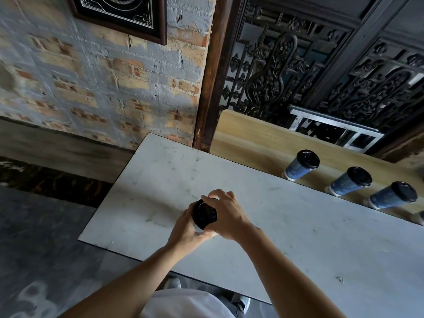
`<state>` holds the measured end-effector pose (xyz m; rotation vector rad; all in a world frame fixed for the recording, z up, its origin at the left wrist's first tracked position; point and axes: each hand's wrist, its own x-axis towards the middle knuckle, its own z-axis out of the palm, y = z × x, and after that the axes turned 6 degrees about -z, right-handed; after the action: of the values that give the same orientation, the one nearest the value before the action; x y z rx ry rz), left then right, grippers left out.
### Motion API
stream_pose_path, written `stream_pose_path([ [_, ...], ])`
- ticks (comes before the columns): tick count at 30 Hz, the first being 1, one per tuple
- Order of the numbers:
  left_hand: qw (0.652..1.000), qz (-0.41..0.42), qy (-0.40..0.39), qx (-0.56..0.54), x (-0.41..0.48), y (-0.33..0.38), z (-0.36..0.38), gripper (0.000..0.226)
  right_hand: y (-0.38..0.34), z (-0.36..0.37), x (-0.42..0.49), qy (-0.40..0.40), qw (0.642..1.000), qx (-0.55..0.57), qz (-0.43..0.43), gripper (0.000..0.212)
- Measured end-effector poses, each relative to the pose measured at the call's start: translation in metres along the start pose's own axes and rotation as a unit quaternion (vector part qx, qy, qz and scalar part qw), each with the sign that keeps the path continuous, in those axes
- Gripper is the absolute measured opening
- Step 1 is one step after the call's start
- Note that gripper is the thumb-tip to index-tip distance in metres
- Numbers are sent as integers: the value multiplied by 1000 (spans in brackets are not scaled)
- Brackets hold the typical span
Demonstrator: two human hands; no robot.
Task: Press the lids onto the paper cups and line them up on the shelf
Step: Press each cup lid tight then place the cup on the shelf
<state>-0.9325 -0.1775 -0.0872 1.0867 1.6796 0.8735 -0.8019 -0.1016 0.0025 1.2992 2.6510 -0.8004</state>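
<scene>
A paper cup stands on the white table (298,237), topped by a black lid (203,214); only a sliver of its pale wall (197,227) shows. My left hand (187,230) wraps the cup's side from the left. My right hand (226,213) lies over the lid's right edge, fingers curled on its rim. On the wooden shelf (252,138) behind the table, three blue cups with black lids stand in a row: one (301,165), a second (351,182), a third (393,196). A further cup (421,217) is cut off by the right edge.
A brick wall (103,88) with a dark framed picture (119,14) rises at the left. A dark carved wooden screen (321,65) stands behind the shelf. Grey floor (34,249) lies left of the table, and my shoes (241,301) show below its front edge.
</scene>
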Motion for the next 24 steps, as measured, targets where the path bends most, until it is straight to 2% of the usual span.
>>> stream_pose_path([
  [3,999,-27,-37,-10,2,2,-4,76,5,6,-7,24,999,26,2,86],
  [5,991,-80,-63,-83,4,1,-11,64,6,11,-11,34,999,35,-2,87],
  [6,980,-120,-66,-145,5,1,-15,56,6,13,-11,39,998,39,-4,87],
  [9,915,-240,-42,-321,7,13,-25,27,7,17,-9,57,998,41,-7,88],
  [11,906,-262,-28,-332,8,23,-24,19,9,19,-8,63,996,65,3,92],
  [13,923,-248,-22,-294,8,28,-20,22,13,20,-9,59,985,158,42,102],
  [14,930,-234,-21,-282,7,30,-18,25,16,20,-10,64,969,229,68,103],
  [16,937,-213,-7,-277,7,29,-16,26,20,22,-14,107,911,378,124,94],
  [18,941,-196,3,-277,7,28,-16,25,24,25,-19,167,824,507,189,75],
  [20,948,-179,-1,-263,5,26,-15,21,29,30,-25,182,743,598,240,55],
  [22,957,-162,-9,-242,1,22,-13,19,32,37,-31,157,707,642,253,41],
  [24,962,-144,-9,-232,0,19,-10,20,32,42,-34,137,688,672,240,31],
])
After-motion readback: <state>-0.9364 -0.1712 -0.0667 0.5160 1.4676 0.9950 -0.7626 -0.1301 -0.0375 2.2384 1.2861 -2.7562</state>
